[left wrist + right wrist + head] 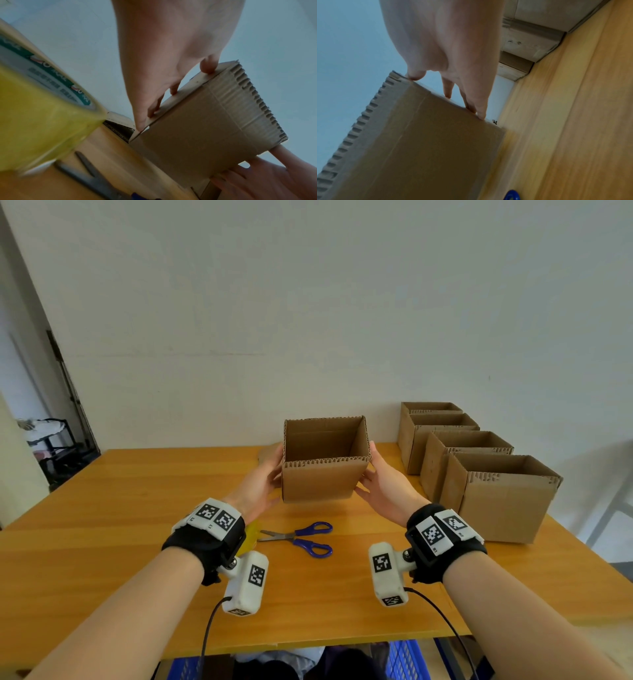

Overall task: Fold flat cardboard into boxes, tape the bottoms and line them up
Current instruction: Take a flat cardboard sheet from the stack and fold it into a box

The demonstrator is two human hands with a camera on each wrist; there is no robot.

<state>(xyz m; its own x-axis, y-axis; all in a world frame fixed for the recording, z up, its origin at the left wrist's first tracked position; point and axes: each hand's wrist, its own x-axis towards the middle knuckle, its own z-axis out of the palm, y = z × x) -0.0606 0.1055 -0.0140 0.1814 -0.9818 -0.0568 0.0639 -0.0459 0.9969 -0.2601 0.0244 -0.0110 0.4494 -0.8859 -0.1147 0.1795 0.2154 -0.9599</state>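
Cardboard box (318, 481) held upright between both hands, left hand (262, 479) and right hand (385, 486).

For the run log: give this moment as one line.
left hand: holds open box side | right hand: holds opposite side | row of boxes: four, right | scissors, tape roll: on table

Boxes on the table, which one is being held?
The box in the middle, alone, with the left hand and right hand against its sides. The other four stand untouched in a row at right.

tape roll (42, 108) label print, illegible
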